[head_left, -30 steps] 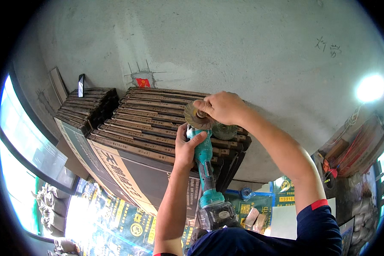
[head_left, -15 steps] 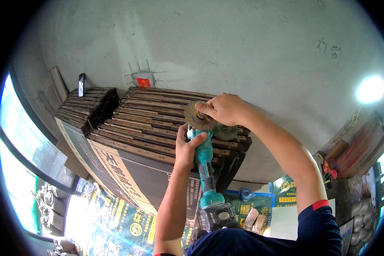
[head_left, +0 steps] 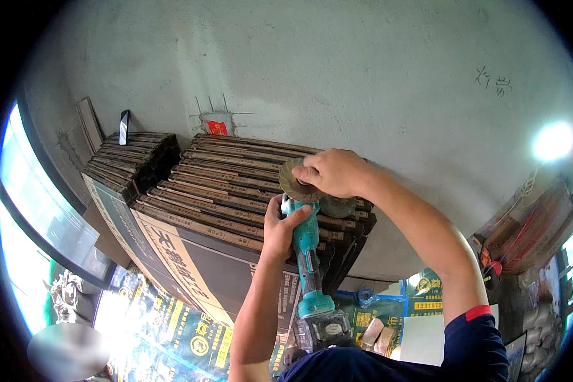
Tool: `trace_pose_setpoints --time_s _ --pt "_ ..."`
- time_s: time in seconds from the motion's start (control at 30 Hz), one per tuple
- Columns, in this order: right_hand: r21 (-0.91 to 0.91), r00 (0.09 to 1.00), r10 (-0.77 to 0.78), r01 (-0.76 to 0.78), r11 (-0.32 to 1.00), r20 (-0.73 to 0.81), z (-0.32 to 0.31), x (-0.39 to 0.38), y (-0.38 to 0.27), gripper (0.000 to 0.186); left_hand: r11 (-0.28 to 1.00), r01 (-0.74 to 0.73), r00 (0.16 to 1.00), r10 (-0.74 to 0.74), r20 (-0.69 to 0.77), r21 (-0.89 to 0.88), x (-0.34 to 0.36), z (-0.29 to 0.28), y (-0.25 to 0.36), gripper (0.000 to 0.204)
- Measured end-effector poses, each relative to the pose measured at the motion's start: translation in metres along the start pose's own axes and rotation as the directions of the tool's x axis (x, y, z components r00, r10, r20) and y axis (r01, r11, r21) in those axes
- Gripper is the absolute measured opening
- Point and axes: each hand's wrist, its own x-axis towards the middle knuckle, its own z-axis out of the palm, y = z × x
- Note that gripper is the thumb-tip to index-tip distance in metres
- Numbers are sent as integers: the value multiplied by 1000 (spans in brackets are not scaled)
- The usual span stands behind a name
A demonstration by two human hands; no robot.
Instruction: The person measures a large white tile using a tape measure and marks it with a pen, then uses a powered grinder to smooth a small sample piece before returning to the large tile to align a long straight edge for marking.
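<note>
A teal cordless angle grinder (head_left: 306, 242) points away from me, its dark battery end close to my body. My left hand (head_left: 279, 230) is wrapped around its head end, the thumb lying across the top. A round grooved disc (head_left: 289, 181) sits at the grinder's head. Over the disc's centre, my right hand (head_left: 342, 173) has its thumb and fingers closed together; whatever small part they pinch is hidden. A second greyish disc (head_left: 339, 206) lies on the cartons below my right hand.
Flat cartons (head_left: 191, 251) stand on edge in a large stack against the grey wall (head_left: 363, 76). A smaller stack (head_left: 128, 156) at the left carries a phone (head_left: 124, 127). Green printed sheeting (head_left: 178, 328) covers the floor. Brick-like pieces (head_left: 377, 334) and a blue roll (head_left: 367, 295) lie at right.
My right hand has shifted slightly right and down at the disc's centre. The disc now faces me more fully. My left hand keeps its hold on the grinder.
</note>
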Motion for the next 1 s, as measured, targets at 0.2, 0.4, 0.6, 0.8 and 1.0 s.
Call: trace_pose_setpoints --time_s 0.2,0.4,0.6,0.8,1.0 --pt "-52 967 -145 138 989 -211 14 5 10 73 1000 -12 1000 12 0 -12 0 0 -1 63" --pt "5 1000 -14 14 1000 -16 -11 4 -7 69 999 -29 999 29 -23 31 0 -3 0 66" --pt "-41 990 32 -26 999 139 -15 8 -11 67 1000 -8 1000 8 2 -5 0 -1 2 66" --pt "-165 980 -111 84 983 -164 12 7 -1 59 1000 13 1000 -13 3 -18 0 -1 2 68" --pt "-95 985 -151 142 985 -84 -1 3 0 52 1000 16 1000 -16 -4 -7 0 -2 2 68"
